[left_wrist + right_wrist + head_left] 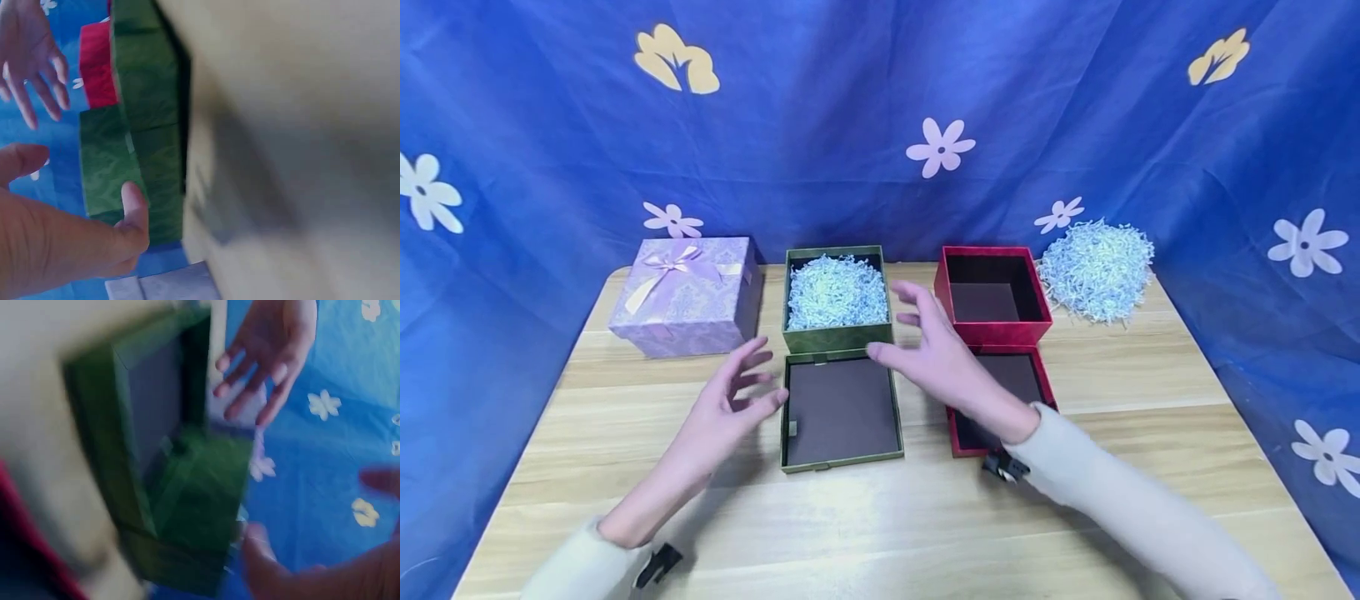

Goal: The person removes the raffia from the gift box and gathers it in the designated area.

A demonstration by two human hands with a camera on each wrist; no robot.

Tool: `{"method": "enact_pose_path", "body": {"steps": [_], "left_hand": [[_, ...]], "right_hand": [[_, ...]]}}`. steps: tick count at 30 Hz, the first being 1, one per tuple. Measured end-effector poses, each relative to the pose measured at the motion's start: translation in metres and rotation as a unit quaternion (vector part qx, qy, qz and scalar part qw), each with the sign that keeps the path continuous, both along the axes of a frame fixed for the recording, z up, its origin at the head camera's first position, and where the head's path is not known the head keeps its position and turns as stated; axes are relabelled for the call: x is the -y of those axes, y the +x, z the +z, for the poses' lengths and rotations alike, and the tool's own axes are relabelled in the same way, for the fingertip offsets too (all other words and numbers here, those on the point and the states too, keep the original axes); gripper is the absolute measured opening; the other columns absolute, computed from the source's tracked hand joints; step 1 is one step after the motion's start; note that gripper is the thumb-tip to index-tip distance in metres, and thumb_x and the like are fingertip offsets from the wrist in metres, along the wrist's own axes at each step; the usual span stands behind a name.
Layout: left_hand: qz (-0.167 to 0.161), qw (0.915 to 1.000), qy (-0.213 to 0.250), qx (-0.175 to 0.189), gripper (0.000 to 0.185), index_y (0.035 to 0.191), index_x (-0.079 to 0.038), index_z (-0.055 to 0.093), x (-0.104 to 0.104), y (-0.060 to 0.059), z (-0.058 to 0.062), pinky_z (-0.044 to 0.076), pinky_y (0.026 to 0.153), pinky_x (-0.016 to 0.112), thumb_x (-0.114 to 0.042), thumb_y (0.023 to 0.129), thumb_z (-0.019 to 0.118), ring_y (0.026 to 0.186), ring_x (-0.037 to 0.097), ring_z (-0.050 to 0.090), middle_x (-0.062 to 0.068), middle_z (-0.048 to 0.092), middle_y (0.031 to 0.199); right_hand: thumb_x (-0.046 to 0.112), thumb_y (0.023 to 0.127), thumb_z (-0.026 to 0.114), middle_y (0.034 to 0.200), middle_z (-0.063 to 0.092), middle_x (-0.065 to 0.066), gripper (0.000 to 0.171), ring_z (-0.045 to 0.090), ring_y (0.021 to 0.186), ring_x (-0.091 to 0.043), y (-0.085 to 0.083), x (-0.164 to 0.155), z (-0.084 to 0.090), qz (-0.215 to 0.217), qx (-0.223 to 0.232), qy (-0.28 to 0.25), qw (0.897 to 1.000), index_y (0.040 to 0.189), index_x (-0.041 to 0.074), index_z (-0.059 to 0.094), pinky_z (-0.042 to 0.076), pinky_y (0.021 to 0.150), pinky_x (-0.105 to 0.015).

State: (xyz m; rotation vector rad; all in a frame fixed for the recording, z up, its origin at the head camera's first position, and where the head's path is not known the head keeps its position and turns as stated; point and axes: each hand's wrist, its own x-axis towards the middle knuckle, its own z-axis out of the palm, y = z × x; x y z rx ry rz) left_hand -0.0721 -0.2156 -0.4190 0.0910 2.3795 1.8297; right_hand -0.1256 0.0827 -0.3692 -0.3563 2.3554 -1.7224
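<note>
A green box [837,298] filled with pale shredded paper [836,292] stands at the middle of the wooden table [880,517]. Its green lid [840,412] lies upside down just in front of it. My left hand [739,397] hovers with fingers spread at the lid's left edge, holding nothing. My right hand [925,340] hovers open above the gap between the green box and the red box [991,295], also holding nothing. The wrist views are blurred; they show the green box [134,112] [187,487] and the opposite hand.
A lilac gift box [687,293] with a ribbon bow stands closed at the back left. The red box's lid [1000,400] lies inverted under my right forearm. A loose heap of shredded paper [1097,267] sits at the back right. A blue flowered cloth [880,108] hangs behind.
</note>
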Motion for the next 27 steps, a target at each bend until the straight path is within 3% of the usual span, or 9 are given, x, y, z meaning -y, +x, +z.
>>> {"method": "enact_pose_path", "body": {"steps": [4,9,16,22,27], "left_hand": [[0.012,0.9989,0.037,-0.026,0.086,0.172,-0.01,0.027,-0.009,-0.017,0.008,0.041,0.115,0.039,-0.006,0.101,0.076,0.147,0.039,0.041,0.02,0.037,0.168],[0.021,0.998,0.05,-0.034,0.096,0.175,-0.011,0.019,-0.017,-0.041,0.008,0.029,0.125,0.059,-0.008,0.099,0.079,0.156,0.041,0.03,0.019,0.027,0.174],[0.005,0.9985,0.055,0.0,0.111,0.177,-0.022,0.006,-0.017,-0.072,0.0,0.022,0.129,0.055,-0.014,0.098,0.083,0.162,0.039,0.019,0.013,0.013,0.179],[-0.018,0.9991,0.037,0.006,0.118,0.177,-0.026,0.0,-0.019,-0.092,-0.009,0.023,0.128,0.057,-0.02,0.096,0.086,0.163,0.032,0.014,0.006,0.007,0.181],[-0.015,0.9992,0.038,-0.003,0.121,0.177,-0.026,0.002,-0.021,-0.102,-0.013,0.029,0.126,0.055,-0.019,0.093,0.089,0.161,0.033,0.021,0.006,0.009,0.181]], "right_hand": [[0.038,0.09,0.087,0.17,0.029,-0.01,0.101,0.039,0.152,-0.037,-0.025,0.02,0.022,0.022,-0.029,0.045,0.998,0.17,0.022,0.027,0.044,0.116,-0.055],[0.042,0.089,0.088,0.166,0.033,-0.015,0.103,0.038,0.15,-0.031,-0.055,0.049,0.028,0.044,-0.021,0.12,0.992,0.17,0.021,0.028,0.04,0.119,-0.056],[0.037,0.091,0.09,0.175,0.02,-0.018,0.114,0.027,0.158,-0.033,-0.09,0.071,0.023,0.073,0.046,0.183,0.979,0.173,0.016,0.015,0.036,0.123,-0.058],[0.04,0.091,0.087,0.176,0.015,-0.022,0.116,0.026,0.158,-0.037,-0.113,0.087,0.012,0.128,0.096,0.251,0.955,0.175,0.016,0.009,0.035,0.123,-0.056],[0.04,0.094,0.083,0.177,0.01,-0.024,0.115,0.016,0.162,-0.035,-0.131,0.094,-0.006,0.153,0.128,0.296,0.934,0.175,0.018,0.005,0.03,0.126,-0.05]]}}
